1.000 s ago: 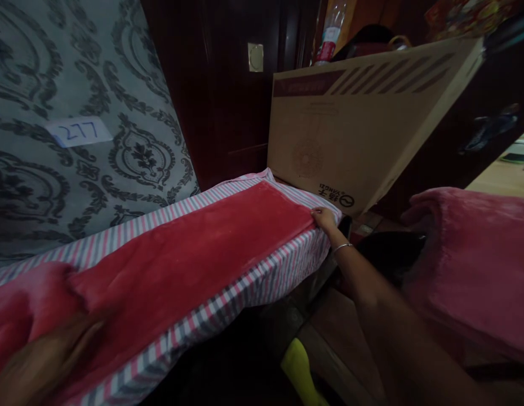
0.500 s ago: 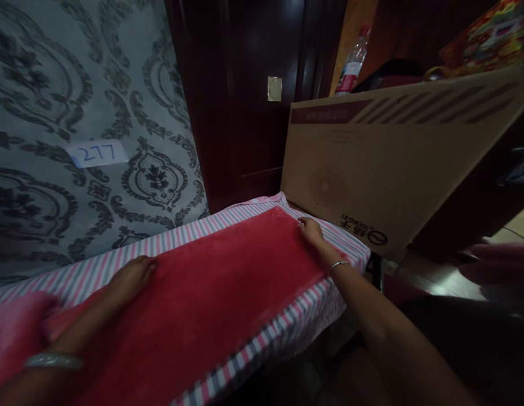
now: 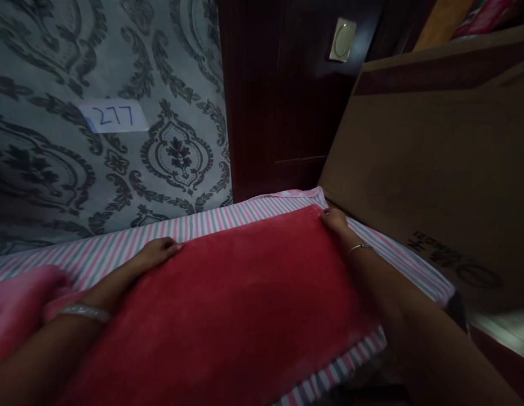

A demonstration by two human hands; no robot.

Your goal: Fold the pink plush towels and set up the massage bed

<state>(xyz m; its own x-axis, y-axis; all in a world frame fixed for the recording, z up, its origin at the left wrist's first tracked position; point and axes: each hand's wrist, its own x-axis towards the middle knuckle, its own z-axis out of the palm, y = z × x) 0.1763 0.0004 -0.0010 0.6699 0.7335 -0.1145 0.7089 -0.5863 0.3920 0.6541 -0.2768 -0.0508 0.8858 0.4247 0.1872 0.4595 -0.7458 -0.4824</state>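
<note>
L grip (image 3: 158,252), R grip (image 3: 336,221) on red cloth (image 3: 245,299); cdbd box (image 3: 431,163), wall (image 3: 169,67) behind.

The light is dim, and the dark door (image 3: 283,113) sinks almost into shadow. A small glare lies on the floor (image 3: 505,332) at the lower right. The red cloth (image 3: 245,299) looks soft in detail (slightly blurred), and the box (image 3: 435,152) appears stretched toward the edge.

This looks like a room in a home, judging by the damask wallpaper (image 3: 180,155) from nine to eleven o'clock, the dark wood panel (image 3: 283,101) at twelve, and the striped cloth (image 3: 215,221) spread below them.
</note>
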